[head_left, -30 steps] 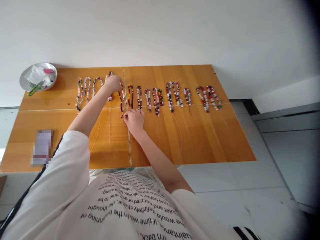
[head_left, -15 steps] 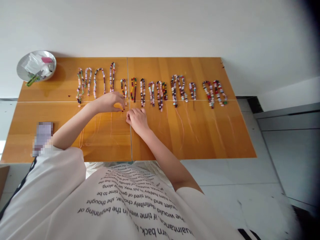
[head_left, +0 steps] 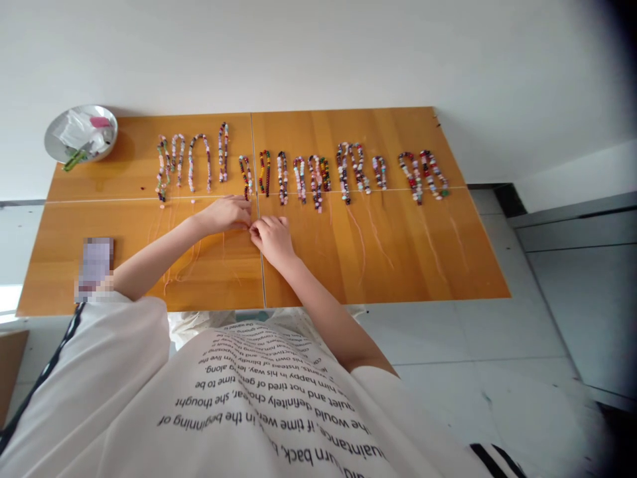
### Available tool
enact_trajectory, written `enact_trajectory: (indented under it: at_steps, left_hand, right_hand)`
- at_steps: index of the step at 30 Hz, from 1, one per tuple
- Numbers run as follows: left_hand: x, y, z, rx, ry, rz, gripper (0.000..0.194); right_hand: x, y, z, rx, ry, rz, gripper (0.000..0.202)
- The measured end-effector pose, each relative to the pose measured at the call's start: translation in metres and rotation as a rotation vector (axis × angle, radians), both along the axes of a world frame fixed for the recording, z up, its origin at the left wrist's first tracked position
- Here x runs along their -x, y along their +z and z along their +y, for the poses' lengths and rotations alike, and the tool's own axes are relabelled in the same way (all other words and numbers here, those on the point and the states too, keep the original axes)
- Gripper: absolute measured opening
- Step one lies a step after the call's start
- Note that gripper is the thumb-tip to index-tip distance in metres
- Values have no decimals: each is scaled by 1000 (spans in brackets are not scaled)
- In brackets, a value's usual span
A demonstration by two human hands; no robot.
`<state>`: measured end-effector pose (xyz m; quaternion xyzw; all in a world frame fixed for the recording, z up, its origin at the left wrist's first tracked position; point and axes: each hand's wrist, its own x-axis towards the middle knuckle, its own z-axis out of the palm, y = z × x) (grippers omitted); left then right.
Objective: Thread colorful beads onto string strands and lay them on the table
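My left hand is closed over the wooden table, its fingertips pinched together. Just right of it, my right hand is also closed, thumb and fingers bent inward. The fingertips of both hands meet near the seam in the tabletop. Whatever they pinch is too small or hidden to make out. A short bead strand lies right behind my left hand, its near end close to the knuckles. Beside it, a red, yellow and green bead strand is folded in a loop.
More bead strands lie in a row to the right, loose threads trailing toward me. Long looped strands lie at left. A metal bowl with plastic bags stands at the far left corner, a blurred phone-like rectangle nearer me.
My left hand has moved toward me and closed its fingers against my right fingertips. A small dark red bit at the left fingertips is now hidden. The view has shifted slightly.
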<state>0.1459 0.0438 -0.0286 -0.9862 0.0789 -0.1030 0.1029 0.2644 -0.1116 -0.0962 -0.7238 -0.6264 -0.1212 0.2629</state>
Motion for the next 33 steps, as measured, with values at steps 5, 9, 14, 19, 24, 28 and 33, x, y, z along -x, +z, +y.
enact_trajectory:
  at_steps: [5,9,14,19,24,28,33]
  left_hand:
    - [-2,-4,-4,-84,-12,-14,19]
    - [-1,-11,-5,-129,10,-43,26]
    - [-1,-22,-3,-137,47,-83,27]
    - [2,-22,-2,-116,53,-96,34]
    - [5,-13,-1,-76,45,-107,31]
    - [-6,-6,9,-28,98,-178,30]
    - [-30,10,33,34,124,-228,31]
  right_hand:
    - [-4,0,-12,-63,-30,90,22]
    - [0,-4,-13,-79,-55,143,19]
    - [10,-4,-4,-97,-111,198,19]
    - [12,1,-1,-128,-99,280,14]
    - [9,3,-1,-180,10,406,11]
    - [4,8,6,-233,179,552,11]
    - [-4,35,19,-351,356,729,25]
